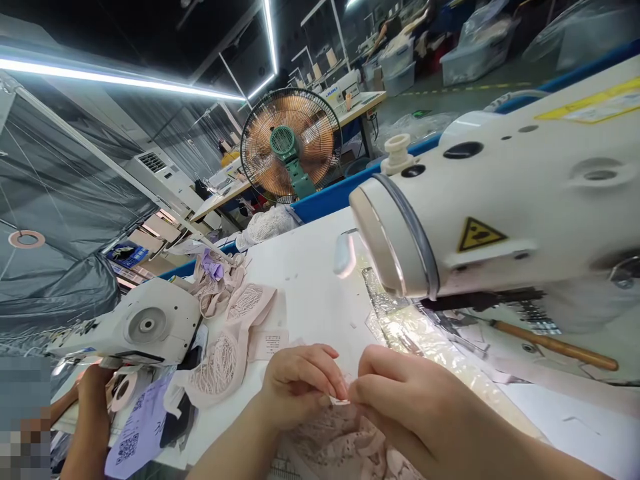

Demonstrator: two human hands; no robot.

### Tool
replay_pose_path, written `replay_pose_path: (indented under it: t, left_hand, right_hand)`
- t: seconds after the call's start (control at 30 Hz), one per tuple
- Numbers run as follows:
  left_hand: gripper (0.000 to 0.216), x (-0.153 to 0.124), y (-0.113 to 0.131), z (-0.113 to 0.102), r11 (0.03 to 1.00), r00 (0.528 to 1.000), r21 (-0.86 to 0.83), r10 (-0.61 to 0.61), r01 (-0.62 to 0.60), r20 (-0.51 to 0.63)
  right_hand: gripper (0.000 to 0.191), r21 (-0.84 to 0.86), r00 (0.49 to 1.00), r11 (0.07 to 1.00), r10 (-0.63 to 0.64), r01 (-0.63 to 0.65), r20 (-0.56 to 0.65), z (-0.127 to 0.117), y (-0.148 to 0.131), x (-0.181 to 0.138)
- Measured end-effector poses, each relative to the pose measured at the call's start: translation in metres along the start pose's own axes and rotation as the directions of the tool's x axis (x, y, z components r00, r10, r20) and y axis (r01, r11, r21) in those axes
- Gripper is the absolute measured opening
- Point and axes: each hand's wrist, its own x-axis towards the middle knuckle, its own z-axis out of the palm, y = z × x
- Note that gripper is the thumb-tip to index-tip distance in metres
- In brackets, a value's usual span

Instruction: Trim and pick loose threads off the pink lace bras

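My left hand (300, 383) and my right hand (415, 400) meet at the lower middle of the view, each with its fingers pinched together. Between their fingertips is the edge of a pale pink lace garment (340, 440), whose body hangs and bunches below them. The exact bit under the fingers is mostly hidden. Left of my left hand, a pale pink bra (220, 360) with lacy cups lies on the white table (315, 280). Beside it is a small printed label (267, 345).
A white sewing machine head (480, 200) looms at the right, with a wooden-handled tool (555, 343) under it. Another machine (150, 323) stands at the left, near a co-worker's arm (90, 420) and a purple printed sheet (140, 427). Behind the table is a large fan (290, 143).
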Motion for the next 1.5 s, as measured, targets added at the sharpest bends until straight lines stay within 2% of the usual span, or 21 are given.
replay_pose_path:
  t: [0.37,1.3,1.5]
  left_hand:
    - [0.007,-0.0009,0.0042,-0.0015,0.999,0.998,0.016,0.049,-0.05,0.051]
    - [0.005,-0.003,0.0018,-0.0022,1.0,0.996,0.011,0.019,-0.02,0.093]
    - [0.003,-0.0042,-0.0003,-0.0031,1.0,0.993,0.01,0.013,-0.015,0.119]
  right_hand:
    - [0.034,-0.069,0.998,0.997,-0.023,0.027,0.058,-0.0025,-0.0018,-0.0002]
    - [0.029,-0.083,0.999,0.996,-0.04,0.042,0.032,-0.0024,-0.0004,0.0002]
    - [0.023,-0.088,0.998,0.995,-0.053,0.055,0.018,-0.0028,0.0001,-0.0006]
